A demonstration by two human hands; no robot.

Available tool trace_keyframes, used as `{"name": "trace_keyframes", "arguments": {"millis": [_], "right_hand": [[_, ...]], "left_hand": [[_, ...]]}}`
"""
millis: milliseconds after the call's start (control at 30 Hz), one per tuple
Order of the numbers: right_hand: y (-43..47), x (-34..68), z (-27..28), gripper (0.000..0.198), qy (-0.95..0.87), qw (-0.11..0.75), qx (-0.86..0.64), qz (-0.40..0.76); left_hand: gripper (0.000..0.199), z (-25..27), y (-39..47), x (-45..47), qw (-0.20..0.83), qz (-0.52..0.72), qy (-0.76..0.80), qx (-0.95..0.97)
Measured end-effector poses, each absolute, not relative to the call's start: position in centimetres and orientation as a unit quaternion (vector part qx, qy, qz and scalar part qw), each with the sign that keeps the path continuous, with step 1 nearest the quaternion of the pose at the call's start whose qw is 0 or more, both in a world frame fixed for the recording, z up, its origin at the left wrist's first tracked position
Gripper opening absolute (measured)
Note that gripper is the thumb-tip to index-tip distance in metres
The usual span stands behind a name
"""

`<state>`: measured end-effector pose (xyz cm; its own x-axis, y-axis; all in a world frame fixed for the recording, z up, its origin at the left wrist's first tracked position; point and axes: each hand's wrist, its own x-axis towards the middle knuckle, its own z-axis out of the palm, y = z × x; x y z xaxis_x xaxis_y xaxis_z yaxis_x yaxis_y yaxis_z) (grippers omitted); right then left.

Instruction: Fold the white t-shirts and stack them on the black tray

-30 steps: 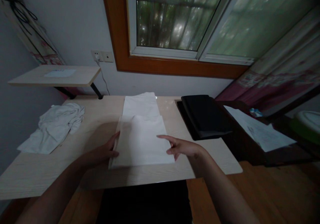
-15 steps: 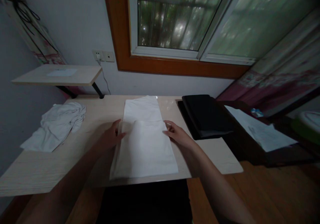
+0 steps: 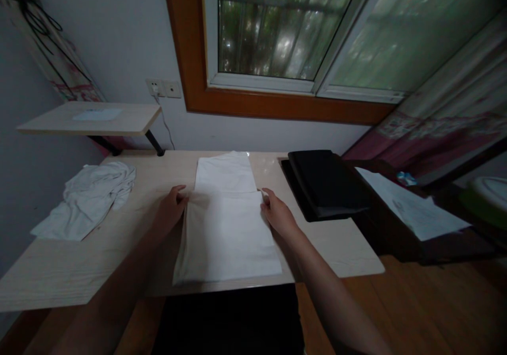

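A white cloth garment (image 3: 232, 236), folded into a long rectangle, lies flat on the desk in front of me. Its upper layer is doubled back, so a narrower single part (image 3: 225, 171) shows at the far end. At the left end of the fold, my left hand (image 3: 171, 209) pinches the corner between thumb and fingers. My right hand (image 3: 278, 213) grips the opposite corner, fingertips partly hidden by the cloth's edge. Off to the left lies a second white cloth (image 3: 93, 196), crumpled in a loose heap.
The pale wooden desk (image 3: 150, 276) carries a raised shelf (image 3: 130, 120) at back left. A black folder-like case (image 3: 325, 183) lies right of the garment. Papers (image 3: 412, 204) rest on a dark surface farther right. Behind the desk are a wall socket (image 3: 163, 88) and a window.
My left hand has shifted left, drawing the upper layer's left corner outward, and the fold looks wider and flatter. My right hand has barely moved at its corner.
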<state>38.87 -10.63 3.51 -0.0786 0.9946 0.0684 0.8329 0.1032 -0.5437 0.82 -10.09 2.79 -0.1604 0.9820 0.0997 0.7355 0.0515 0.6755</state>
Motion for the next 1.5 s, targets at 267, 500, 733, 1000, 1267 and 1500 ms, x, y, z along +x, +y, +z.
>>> {"name": "trace_keyframes", "arguments": {"millis": [267,500,733,1000,1267,1500], "right_hand": [[-12.7,34.7,4.7,0.047,-0.793,0.257,-0.551,0.041],[-13.3,30.7,2.8,0.049,-0.885,0.18,-0.424,0.068],[-12.2,33.4,2.2,0.054,-0.867,0.173,-0.464,0.056],[-12.2,38.9,2.0,0.053,-0.816,0.179,-0.545,0.075],[-13.6,41.0,2.2,0.055,-0.785,0.247,-0.555,0.124],[-13.7,39.8,2.9,0.055,-0.766,0.287,-0.55,0.168]], "left_hand": [[0.043,4.7,-11.9,4.1,0.018,0.255,0.556,0.791],[0.048,3.3,-14.1,7.8,0.036,0.137,0.428,0.893],[0.052,2.1,-13.1,3.9,0.029,0.15,0.555,0.818],[0.056,1.1,-14.2,-0.3,0.053,0.144,0.591,0.792],[0.056,1.5,-15.4,-1.4,0.104,0.219,0.598,0.764],[0.071,3.5,-15.2,0.7,0.217,0.233,0.649,0.691]]}}
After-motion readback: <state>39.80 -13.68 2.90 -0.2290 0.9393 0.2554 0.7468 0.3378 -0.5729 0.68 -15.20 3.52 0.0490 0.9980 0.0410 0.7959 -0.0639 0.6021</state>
